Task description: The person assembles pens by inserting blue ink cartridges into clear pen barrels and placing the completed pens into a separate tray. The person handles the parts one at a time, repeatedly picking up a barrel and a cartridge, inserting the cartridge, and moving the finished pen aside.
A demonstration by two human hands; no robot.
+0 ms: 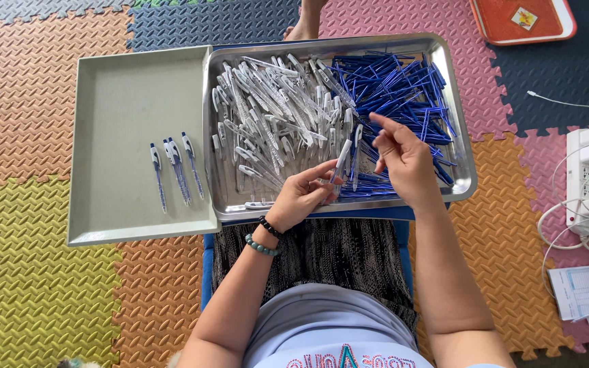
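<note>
One head camera, looking straight down.
I see from the wearer's head, facing down over the lap to the metal tray (459, 123) and grey tray (124, 123) on the foam floor mats (28, 95). It sits close, arms entering from the bottom edge; no second view overlaps.

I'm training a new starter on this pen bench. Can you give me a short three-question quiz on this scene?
1. True or false: the left hand holds a clear pen barrel.
2. How many finished pens lie in the grey tray?
3. In the metal tray, the blue refills lie on which side: A left, B right?

Key: 1 true; 2 four; 3 B.
</note>
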